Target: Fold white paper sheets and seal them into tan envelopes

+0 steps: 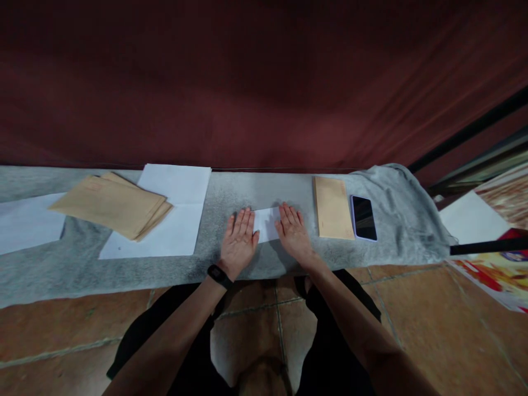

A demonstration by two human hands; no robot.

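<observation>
Nearest, beyond the tiled floor (256, 335) and dark-clad legs (330, 335), a black wristband (220, 276) sits on the left wrist, short of the small white paper (266, 224). That paper lies flat on the cloth-covered counter (225, 190), between the two hands. The left hand (239, 239) is laid flat at the paper's left end, fingers straight and close together, thumb apart; the right hand (293, 231) is flat at its right end, fingers extended and slightly parted. Neither grips anything. Right of the paper lie a brown envelope stack (334, 208) and, farther right, a phone (364, 218). Left of it, fanned brown envelopes (107, 203) overlap large white sheets (179, 190); another white sheet (28, 223) is farthest left. Behind the paper hangs dark red cloth (247, 82).
</observation>
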